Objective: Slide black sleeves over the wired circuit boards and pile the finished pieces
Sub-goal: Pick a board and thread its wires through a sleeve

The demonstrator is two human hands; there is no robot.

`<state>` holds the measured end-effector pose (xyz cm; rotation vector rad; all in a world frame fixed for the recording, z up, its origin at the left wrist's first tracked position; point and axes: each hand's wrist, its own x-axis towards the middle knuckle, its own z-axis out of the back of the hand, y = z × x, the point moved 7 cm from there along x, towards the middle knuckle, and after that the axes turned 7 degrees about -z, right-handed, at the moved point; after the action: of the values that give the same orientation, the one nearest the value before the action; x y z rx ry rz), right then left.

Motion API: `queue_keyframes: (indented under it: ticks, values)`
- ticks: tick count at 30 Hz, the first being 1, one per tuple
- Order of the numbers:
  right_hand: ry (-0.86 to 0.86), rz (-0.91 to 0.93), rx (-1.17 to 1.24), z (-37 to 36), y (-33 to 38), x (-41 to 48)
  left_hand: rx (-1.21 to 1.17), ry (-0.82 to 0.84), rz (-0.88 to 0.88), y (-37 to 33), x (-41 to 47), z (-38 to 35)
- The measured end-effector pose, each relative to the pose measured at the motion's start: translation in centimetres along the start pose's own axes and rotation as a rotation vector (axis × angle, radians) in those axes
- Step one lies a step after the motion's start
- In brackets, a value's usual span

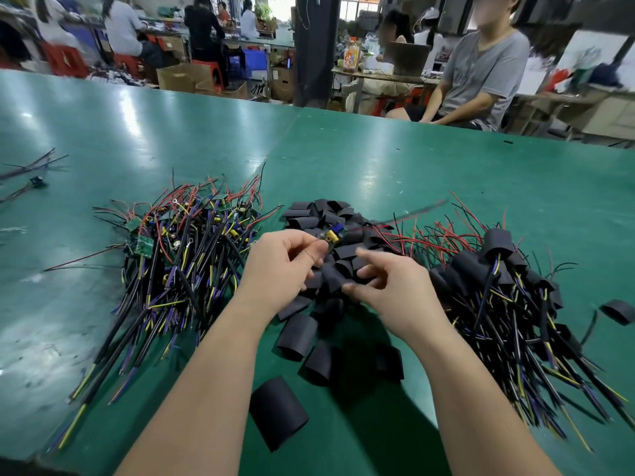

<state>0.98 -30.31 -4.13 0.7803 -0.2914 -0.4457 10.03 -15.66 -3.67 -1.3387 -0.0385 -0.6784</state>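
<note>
A small circuit board [331,237] with yellow and blue parts is held above the middle of the desk [378,149], pinched at its near edge between the thumb and fingers of the left hand [285,259]; that grip is clamped on the board. Its red and black wires [412,211] trail away to the far right, blurred. The right hand [388,286] hovers just right of it over the pile of black sleeves [323,214], fingers curved and blurred; I cannot tell whether its grip is closed on a sleeve or apart.

Left of the sleeves lies a heap of bare boards [185,242], green boards at the far end and black, yellow and purple leads fanning toward the near edge. Right of the sleeves lies a heap of finished pieces [498,269], boards covered in black with leads spread the same way. A few loose sleeves [278,413] sit nearer, between the forearms, and one lone sleeve [618,310] lies at the far right. Some stray wires [27,166] rest at the left edge.

The desk is glossy green, scuffed, with light glare across it. Beyond it is a workshop: a person in a grey T-shirt [481,73] seated far right, a dark pillar [316,46] in the middle, and seated workers, red stools [65,60] and cardboard boxes [182,77] far left.
</note>
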Motion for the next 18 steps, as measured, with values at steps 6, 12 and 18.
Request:
queue_keyframes:
  ticks: [6,12,18]
  values:
    - [0.035,0.056,-0.404,-3.5,2.8,1.1,0.104,-0.216,-0.055,-0.1,0.2,1.9]
    - [0.1,0.0,-0.528,-4.8,4.2,2.6,0.096,-0.181,-0.047,0.0,0.2,1.4]
    - [0.08,-0.091,-0.076,-0.8,2.1,2.5,0.011,-0.118,-0.031,0.1,0.1,1.0]
